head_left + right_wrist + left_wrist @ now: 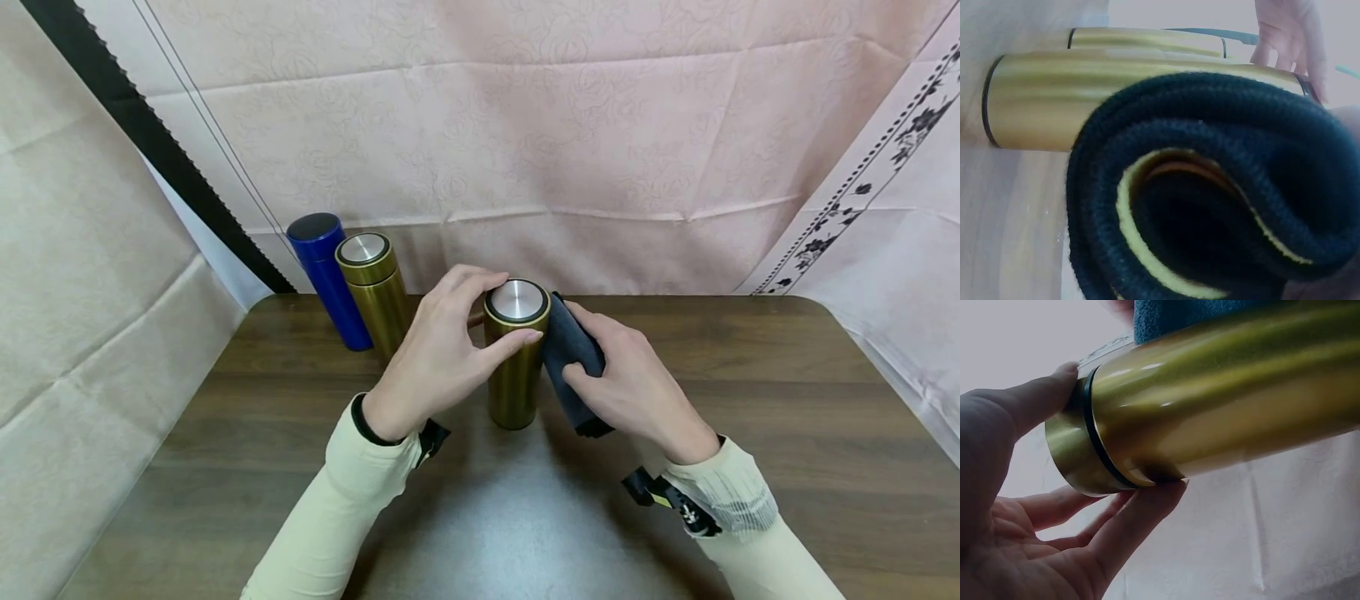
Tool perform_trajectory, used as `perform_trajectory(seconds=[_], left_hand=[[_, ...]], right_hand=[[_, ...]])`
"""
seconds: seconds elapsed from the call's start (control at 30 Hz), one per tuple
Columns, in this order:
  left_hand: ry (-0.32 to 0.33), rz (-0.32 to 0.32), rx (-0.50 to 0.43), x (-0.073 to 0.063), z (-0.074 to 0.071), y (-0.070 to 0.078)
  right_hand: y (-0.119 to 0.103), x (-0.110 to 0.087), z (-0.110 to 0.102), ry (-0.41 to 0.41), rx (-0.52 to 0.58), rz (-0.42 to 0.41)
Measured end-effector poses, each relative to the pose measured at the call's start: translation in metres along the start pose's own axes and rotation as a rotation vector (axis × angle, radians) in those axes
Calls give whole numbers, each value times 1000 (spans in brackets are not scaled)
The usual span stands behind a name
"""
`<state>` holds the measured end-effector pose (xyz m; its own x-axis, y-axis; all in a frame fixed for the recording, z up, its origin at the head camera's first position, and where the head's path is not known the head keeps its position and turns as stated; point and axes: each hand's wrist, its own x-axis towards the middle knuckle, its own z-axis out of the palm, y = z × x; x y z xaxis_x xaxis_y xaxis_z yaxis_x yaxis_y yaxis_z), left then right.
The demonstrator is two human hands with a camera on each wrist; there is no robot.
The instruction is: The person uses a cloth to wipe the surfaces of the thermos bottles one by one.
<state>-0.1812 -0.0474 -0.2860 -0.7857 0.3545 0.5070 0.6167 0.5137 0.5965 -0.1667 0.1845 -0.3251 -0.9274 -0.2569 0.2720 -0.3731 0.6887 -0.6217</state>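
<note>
A gold thermos flask (513, 387) with a silver-topped lid stands upright on the wooden table. My left hand (447, 342) grips it around the lid, thumb on the near side and fingers behind; the left wrist view shows the fingertips at the black ring under the lid (1072, 447). My right hand (630, 379) holds a folded dark blue cloth (573, 362) against the flask's right side. In the right wrist view the rolled cloth (1210, 100) shows its layered end with a yellow edge, overlapping the gold body (1047, 94).
To the left, a second gold flask (378, 308) and a blue flask with a black lid (330, 283) stand side by side near the back edge of the table (750, 400). A pale patterned cloth (525, 150) hangs behind.
</note>
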Motion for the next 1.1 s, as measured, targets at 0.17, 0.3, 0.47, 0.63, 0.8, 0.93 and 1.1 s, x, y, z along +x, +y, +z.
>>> perform_trajectory(seconds=[0.17, 0.3, 0.47, 0.63, 0.8, 0.93, 1.1], left_hand=[[12, -18, -54, 0, 1, 1], [7, -25, -54, 1, 1, 2], [-5, -36, -45, 0, 0, 3], [-21, -54, -55, 1, -1, 3], [-29, -55, -54, 1, -1, 2], [-32, -45, -39, 1, -1, 1], [-32, -38, -36, 1, -1, 0]], right_hand=[[1, 0, 1, 9, -2, -7], [1, 0, 3, 15, -13, -24], [1, 1, 8, -15, -54, -29], [2, 3, 14, -44, -79, -25], [4, 4, 22, -44, -102, -38], [7, 4, 29, -58, -129, -30], [13, 5, 37, -85, -158, -31]])
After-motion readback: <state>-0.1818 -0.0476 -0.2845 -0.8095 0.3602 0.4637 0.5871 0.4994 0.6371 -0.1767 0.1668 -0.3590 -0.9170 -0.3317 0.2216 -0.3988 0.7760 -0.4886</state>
